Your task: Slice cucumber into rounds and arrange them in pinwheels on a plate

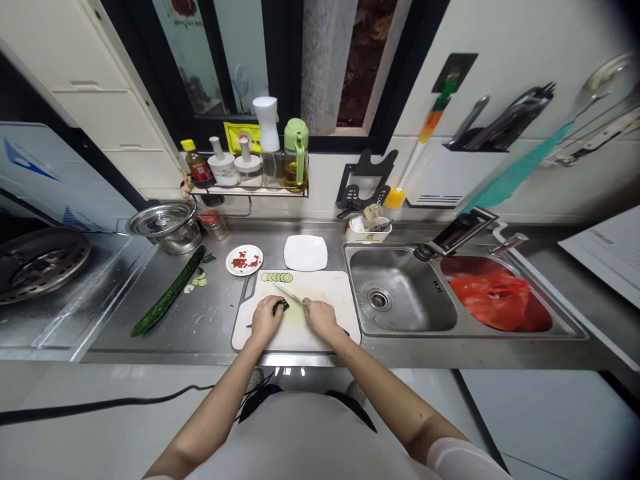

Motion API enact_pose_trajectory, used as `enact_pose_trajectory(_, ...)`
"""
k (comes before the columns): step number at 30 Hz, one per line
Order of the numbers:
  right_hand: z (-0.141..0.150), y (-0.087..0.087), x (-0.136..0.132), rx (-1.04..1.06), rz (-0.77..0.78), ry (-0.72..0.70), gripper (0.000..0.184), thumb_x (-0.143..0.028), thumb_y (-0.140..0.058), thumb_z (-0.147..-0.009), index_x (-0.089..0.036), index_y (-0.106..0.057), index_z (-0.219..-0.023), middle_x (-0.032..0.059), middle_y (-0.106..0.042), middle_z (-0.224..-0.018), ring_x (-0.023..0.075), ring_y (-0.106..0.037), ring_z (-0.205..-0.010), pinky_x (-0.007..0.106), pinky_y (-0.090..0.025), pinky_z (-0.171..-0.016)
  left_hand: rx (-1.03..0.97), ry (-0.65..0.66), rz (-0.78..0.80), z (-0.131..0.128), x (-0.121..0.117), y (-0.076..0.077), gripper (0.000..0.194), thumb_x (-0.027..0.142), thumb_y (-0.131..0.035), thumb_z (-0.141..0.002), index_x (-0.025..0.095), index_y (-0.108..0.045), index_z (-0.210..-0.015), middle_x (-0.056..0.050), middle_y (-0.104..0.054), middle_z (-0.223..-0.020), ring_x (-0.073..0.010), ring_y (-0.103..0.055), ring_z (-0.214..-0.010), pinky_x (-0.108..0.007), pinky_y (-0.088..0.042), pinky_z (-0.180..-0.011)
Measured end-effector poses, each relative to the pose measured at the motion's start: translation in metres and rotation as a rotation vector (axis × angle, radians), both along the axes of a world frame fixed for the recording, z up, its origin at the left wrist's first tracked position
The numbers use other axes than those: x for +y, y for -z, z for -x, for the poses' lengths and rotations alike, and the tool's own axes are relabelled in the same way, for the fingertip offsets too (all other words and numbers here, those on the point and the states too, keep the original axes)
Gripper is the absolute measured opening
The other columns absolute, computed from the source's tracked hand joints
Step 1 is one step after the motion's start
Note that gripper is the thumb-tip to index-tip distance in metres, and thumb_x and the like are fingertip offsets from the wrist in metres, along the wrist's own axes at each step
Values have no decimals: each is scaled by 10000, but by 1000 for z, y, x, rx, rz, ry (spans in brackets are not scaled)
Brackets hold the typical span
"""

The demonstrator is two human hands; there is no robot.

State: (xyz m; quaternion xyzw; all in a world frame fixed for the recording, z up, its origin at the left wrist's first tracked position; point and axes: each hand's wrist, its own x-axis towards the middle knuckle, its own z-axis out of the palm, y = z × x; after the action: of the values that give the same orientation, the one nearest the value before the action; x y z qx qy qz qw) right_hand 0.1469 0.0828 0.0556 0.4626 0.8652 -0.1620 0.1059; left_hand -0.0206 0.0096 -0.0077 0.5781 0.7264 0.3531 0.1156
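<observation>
On the white cutting board (320, 337), my left hand (267, 319) is closed around a short dark-green cucumber piece (283, 305). My right hand (321, 317) grips a knife (289, 293), its blade pointing up and left across the board, close to the cucumber piece. A row of thin cucumber slices (277, 277) lies overlapped along the board's far left edge. To the left on the counter rests a long cucumber (170, 295). Beside it are several small cucumber scraps (199, 280). My palm and fingers hide part of the held piece.
Behind the board stand a white square plate (305, 253) and a small plate of chopped red bits (244, 260). A steel pot (167, 225) and a red-lidded jar (214, 225) are at back left. The sink (405, 290) adjoins on the right; a bottle rack (250, 191) hangs above.
</observation>
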Motion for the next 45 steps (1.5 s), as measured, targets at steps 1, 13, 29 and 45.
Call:
enact_pose_trajectory(1, -2, -1, 0, 1, -9, 10, 289, -229, -340, -959, -196, -567, -1135, 115, -700, -966, 216, -653, -925, 289, -417, -746, 5, -4, -11, -1, -1, -1, 217, 222, -505, -857, 229, -660, -1009, -53, -687, -1009, -223, -613, -978, -382, -482, -882)
enact_pose_trajectory(13, -19, -13, -3, -37, -115, -10, 297, -249, -529, -880, -178, -531, -1168, 118, -667, -1061, 244, -599, -1009, 312, -382, -836, 93, -211, -145, 2, 0, -29, 211, 373, -497, -902, 230, -636, -970, -77, -648, -988, -250, -567, -961, -401, -423, -882)
enact_pose_trajectory(29, -38, -26, -3, -50, -212, -175, 313, -181, -375, -944, -162, -515, -1224, 148, -651, -1016, 241, -579, -957, 341, -363, -828, 113, 185, 136, -18, 35, -51, 286, 484, -558, -858, 288, -713, -997, -74, -634, -1144, -286, -498, -1135, -577, -208, -1058)
enact_pose_trajectory(45, -81, 3, -17, -82, -166, 58, 311, -250, -556, -869, -191, -542, -1175, 99, -675, -998, 230, -602, -974, 303, -367, -810, -330, -193, 167, 0, 52, -43, 149, 289, -589, -789, 193, -670, -869, 1, -664, -725, -126, -592, -664, -229, -438, -659)
